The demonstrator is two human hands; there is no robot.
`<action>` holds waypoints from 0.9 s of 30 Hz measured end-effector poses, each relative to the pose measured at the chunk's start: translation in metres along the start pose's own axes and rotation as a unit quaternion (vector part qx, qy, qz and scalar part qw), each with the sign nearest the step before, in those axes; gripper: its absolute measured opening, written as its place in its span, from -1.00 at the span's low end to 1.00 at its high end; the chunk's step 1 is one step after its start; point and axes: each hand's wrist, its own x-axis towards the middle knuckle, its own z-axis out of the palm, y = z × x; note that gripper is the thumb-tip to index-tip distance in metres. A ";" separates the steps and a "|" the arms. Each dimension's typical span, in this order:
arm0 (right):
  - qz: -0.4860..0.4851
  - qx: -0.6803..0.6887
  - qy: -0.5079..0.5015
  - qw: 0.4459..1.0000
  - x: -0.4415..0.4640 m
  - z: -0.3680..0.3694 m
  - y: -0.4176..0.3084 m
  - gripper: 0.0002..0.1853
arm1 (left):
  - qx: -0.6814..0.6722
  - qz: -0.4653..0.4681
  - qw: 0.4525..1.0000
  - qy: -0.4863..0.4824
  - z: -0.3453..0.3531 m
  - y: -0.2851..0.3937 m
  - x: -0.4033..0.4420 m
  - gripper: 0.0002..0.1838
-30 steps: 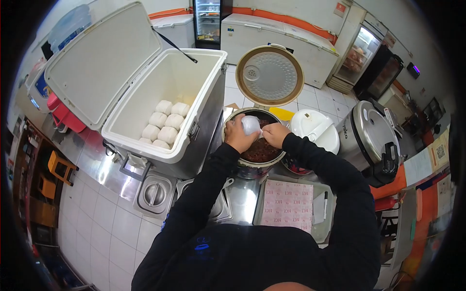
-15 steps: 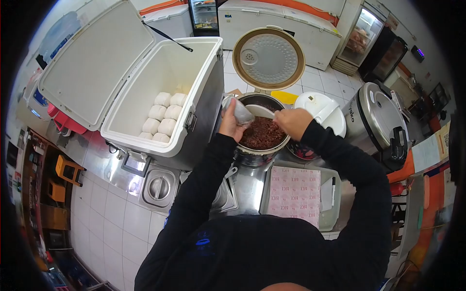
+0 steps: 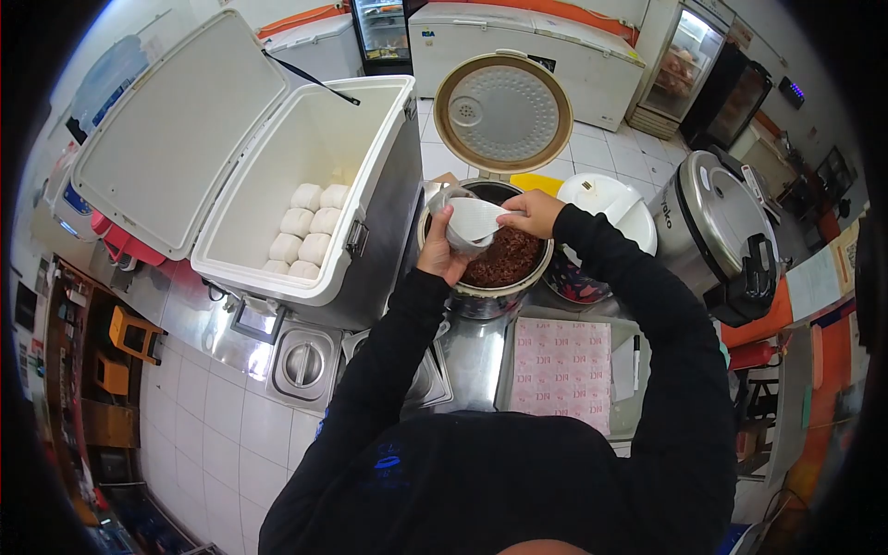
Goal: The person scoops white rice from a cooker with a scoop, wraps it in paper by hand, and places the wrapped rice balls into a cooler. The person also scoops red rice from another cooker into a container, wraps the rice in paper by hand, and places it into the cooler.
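My left hand [image 3: 444, 252] is wrapped round a clear plastic bag [image 3: 450, 198], which it holds tilted above an open rice cooker [image 3: 497, 303]. Dark reddish-brown food [image 3: 504, 257] fills the cooker's pot. In my right hand [image 3: 535, 213] is a white paddle [image 3: 476, 218], its flat blade over the mouth of the bag. What the bag contains is hidden by the blade. Behind the pot the cooker's round lid [image 3: 504, 113] stands raised.
At the left an open cooler [image 3: 208, 268] holds several white wrapped bundles [image 3: 298, 222]. Right of the cooker are a white-lidded pot [image 3: 638, 227] and a large steel cooker [image 3: 708, 217]. Nearer me lie printed papers [image 3: 561, 375] in a tray and lidded steel pans [image 3: 303, 366].
The paddle has risen from the food to the bag's mouth, and my right hand has moved left with it. My left hand still holds the bag.
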 end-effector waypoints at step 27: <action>0.084 -0.110 -0.080 0.987 0.025 0.074 0.002 -0.64 | -0.041 0.074 0.992 0.090 -0.049 0.008 -0.159 -0.24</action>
